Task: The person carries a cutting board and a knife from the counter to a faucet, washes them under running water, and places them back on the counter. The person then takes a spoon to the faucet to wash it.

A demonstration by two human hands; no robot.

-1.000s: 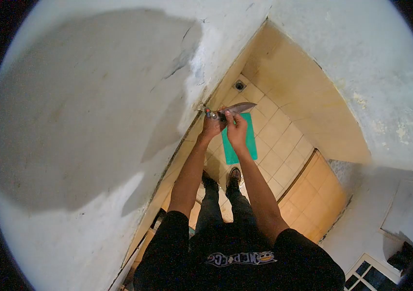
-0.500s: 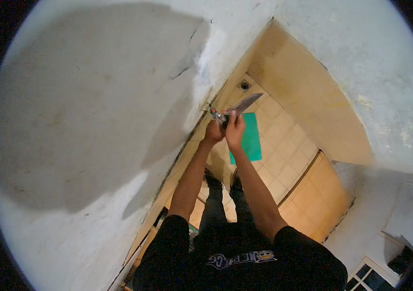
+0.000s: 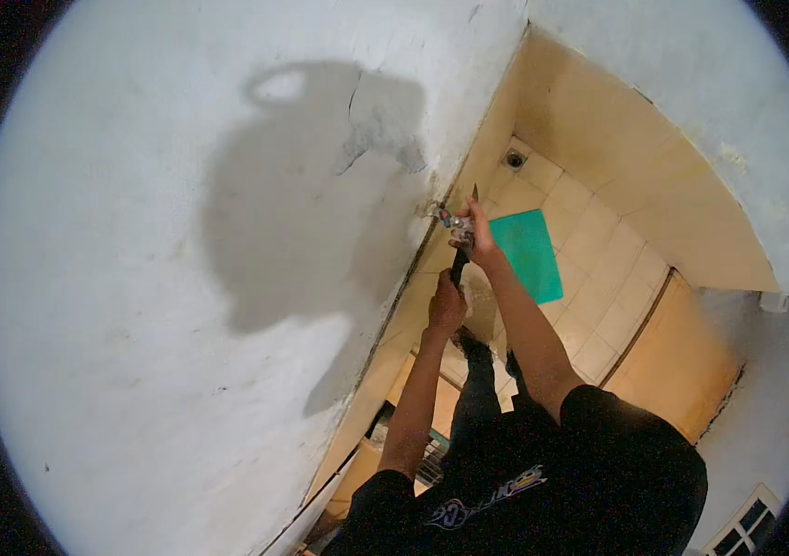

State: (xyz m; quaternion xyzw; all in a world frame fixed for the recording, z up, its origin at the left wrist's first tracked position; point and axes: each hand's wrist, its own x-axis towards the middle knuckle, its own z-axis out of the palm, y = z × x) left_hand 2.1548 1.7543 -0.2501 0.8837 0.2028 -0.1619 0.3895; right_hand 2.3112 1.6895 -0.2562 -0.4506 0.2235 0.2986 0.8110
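A knife with a dark handle [image 3: 458, 265] is held nearly upright in the view, its tip pointing away from me. My left hand [image 3: 448, 306] is closed around the handle. My right hand [image 3: 479, 237] has its fingers closed about the blade, most of which they hide; only the tip [image 3: 475, 193] shows beyond them. Both hands are close to a wall tap [image 3: 447, 219], with the right hand just beside it. I cannot tell whether water is running.
On the tiled floor [image 3: 589, 259] lies a flat green rectangular board or mat [image 3: 526, 255]. A round drain [image 3: 514, 159] is set in the far corner. The white wall [image 3: 135, 278] runs close along my left, a low tan partition [image 3: 635, 157] on the right.
The knife has turned from slanting right to pointing straight away, its blade edge-on. My right hand has moved from near the handle along the blade; my left is lower. The view has shifted.
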